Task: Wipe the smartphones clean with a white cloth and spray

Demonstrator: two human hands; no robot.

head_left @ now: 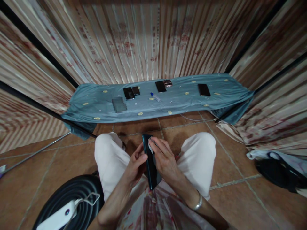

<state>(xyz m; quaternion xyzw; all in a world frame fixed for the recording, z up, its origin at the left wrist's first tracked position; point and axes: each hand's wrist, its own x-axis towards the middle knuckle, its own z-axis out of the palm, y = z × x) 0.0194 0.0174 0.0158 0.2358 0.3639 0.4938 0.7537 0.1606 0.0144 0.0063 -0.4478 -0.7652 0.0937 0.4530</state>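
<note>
I sit with my knees apart over a tiled floor. My left hand [136, 164] grips a dark phone [150, 167] by its left edge and holds it on edge above my lap. My right hand [163, 158] lies against the phone's right face, pressing a small white cloth [150, 146] near its top. A silver bracelet [198, 202] circles my right wrist.
A low bench under a blue-grey cloth [96, 102] stands ahead, carrying several phones [203, 89] and a small blue-capped bottle [155, 96]. Striped curtains surround it. A black round object with a white device [59, 217] lies at bottom left, a dark bag [278, 172] at right.
</note>
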